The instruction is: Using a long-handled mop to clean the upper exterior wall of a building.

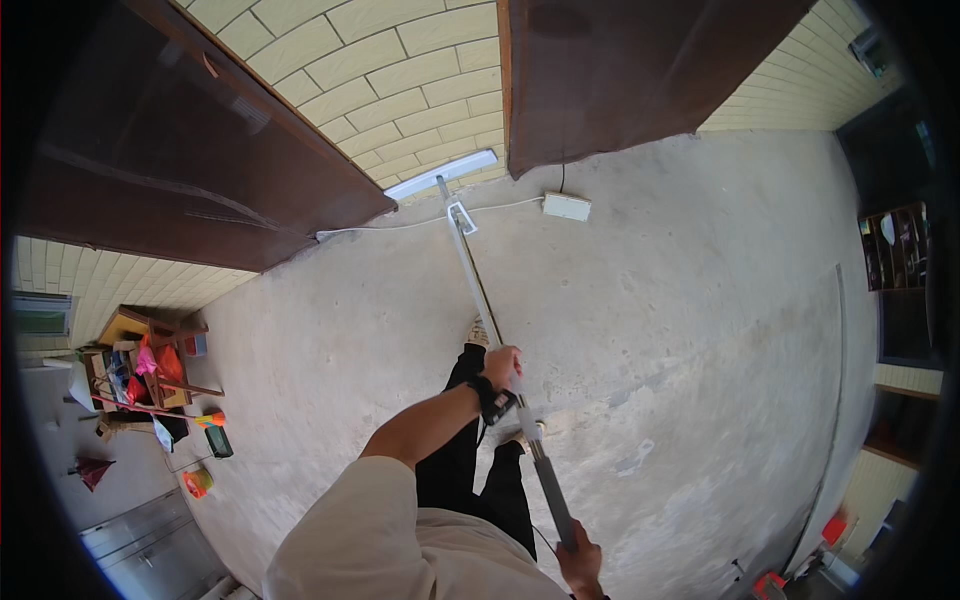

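The mop (pixel 477 286) points to the far wall (pixel 430 97), left hand (pixel 503 367) clamped midway, right hand (pixel 581 562) around the near end, seemingly for leverage.

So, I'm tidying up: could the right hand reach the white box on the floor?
Probably not: the right hand is holding the pole, and the white box lies on the floor well past the feet.

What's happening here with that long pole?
A person is holding a long-handled, mop-like tool in both hands. The left hand grips partway along the pole, the right hand its near end. The tool's wide, pale head is at the foot of a cream wall, with a white box on the floor nearby.
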Demonstrator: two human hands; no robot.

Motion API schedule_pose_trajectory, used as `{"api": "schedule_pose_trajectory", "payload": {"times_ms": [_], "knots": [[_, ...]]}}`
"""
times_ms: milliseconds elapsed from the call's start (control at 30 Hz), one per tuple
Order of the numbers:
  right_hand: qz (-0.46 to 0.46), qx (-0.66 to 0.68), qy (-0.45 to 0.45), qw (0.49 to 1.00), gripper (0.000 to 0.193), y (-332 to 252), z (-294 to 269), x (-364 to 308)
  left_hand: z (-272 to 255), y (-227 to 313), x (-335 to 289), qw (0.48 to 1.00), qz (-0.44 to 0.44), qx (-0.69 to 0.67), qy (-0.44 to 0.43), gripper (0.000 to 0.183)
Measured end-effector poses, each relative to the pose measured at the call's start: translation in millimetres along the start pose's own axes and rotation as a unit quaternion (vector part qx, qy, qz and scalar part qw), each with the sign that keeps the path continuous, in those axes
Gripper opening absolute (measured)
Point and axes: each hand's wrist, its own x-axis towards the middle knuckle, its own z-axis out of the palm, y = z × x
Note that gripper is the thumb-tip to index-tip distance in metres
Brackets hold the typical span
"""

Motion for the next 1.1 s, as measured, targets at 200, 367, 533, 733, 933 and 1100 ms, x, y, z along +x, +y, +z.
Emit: {"api": "schedule_pose_trajectory", "payload": {"times_ms": [200,367,533,733,933,1100], "knots": [[0.116,0.387,-0.023,0.915,0.059,204,10,-93,103,-23,-150,0.996,-0.068,-0.025,0.058,0.019],[0.023,0.021,0.015,0.999,0.051,75,-48,-32,87,-20,-89,0.996,-0.026,-0.048,0.068,0.019],[0.034,0.033,0.003,0.999,0.051,12,-43,39,62,-2,35,0.998,-0.041,-0.025,0.027,0.02],[0.021,0.076,-0.028,0.996,0.052,-36,-31,79,17,36,98,0.989,-0.026,0.135,-0.061,0.026],[-0.012,-0.02,-0.018,1.0,0.049,15,-8,33,22,10,42,0.997,0.008,0.069,-0.044,0.022],[-0.062,0.012,0.012,0.998,0.063,111,-18,-40,66,-28,-70,0.997,-0.049,-0.047,0.049,0.022]]}}
